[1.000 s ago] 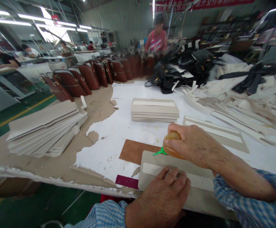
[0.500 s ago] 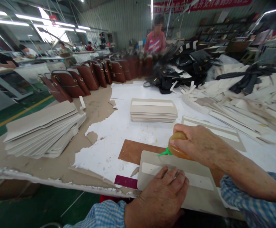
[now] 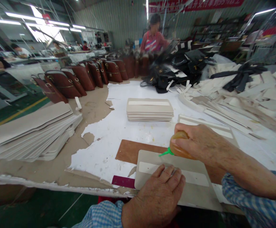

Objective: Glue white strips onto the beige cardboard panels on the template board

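A beige panel (image 3: 195, 196) with a pale strip (image 3: 195, 178) across it lies at the table's front edge, partly over a brown leather piece (image 3: 130, 151). My left hand (image 3: 158, 193) lies flat on the panel, its fingers over the strip and pointing away from me. Wrapped in my right hand (image 3: 199, 142) is an amber glue bottle (image 3: 179, 144) with a green nozzle. The nozzle's tip is at the panel's upper part, left of the bottle. A dark magenta piece (image 3: 123, 181) sits beside the panel's left edge.
Behind the panel stands a neat stack of beige panels (image 3: 149, 110). A fanned pile of panels (image 3: 35, 129) is at the left. Brown bags (image 3: 67, 84) line the back left; black bags (image 3: 163, 80) and pale strips (image 3: 252, 104) fill the back right. A person (image 3: 153, 39) is beyond the table.
The green nozzle tip has shifted slightly to the right along the panel with my right hand. My left hand stays on the panel. The whole view has turned a little.
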The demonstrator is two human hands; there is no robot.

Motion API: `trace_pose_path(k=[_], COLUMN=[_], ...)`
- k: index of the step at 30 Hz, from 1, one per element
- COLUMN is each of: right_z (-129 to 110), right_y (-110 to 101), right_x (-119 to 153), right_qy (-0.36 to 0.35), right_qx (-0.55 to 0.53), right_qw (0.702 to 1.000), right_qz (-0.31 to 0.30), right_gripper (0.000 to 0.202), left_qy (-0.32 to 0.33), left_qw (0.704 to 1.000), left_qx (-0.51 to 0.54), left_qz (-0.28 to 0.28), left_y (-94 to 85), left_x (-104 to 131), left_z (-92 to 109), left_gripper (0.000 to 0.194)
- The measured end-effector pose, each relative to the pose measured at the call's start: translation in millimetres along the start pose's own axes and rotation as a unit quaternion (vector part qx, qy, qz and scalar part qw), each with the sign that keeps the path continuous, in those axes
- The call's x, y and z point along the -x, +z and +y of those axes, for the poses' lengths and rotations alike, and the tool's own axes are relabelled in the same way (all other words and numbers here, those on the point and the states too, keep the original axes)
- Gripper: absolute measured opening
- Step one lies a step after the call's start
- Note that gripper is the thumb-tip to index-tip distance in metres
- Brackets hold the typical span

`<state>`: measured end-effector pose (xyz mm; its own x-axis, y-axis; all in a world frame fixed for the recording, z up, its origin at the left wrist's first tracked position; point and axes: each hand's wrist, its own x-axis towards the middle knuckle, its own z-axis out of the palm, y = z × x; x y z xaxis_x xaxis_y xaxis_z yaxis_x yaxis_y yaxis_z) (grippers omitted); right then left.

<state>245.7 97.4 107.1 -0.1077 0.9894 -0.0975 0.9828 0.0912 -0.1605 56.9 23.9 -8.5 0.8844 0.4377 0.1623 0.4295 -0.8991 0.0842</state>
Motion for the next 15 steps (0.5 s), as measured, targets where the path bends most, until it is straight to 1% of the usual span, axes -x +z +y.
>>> trace_pose_path(k=[5,10,15], right_z=[5.2,-0.7,0.0], right_y=[-0.9,-7.2,-8.5], right_x=[2.6,5.5,5.7], right_qy=[0.016,0.060,0.054], right_qx=[-0.019,-0.001,-0.005], right_qw=[1.000,0.998,0.998], right_qz=[0.007,-0.013,-0.012], right_gripper=[0.019,0.014,0.013], left_qy=[0.000,0.002,-0.004], left_qw=[1.000,1.000,1.000], left_qx=[0.003,0.004,0.004], left_qz=[0.002,0.002,0.008], left_y=[-1.3,-1.6,0.4], left_x=[0.0,0.6,0.7], left_z=[-0.7,-0.9,-0.7], left_gripper=[0.061,0.060,0.060])
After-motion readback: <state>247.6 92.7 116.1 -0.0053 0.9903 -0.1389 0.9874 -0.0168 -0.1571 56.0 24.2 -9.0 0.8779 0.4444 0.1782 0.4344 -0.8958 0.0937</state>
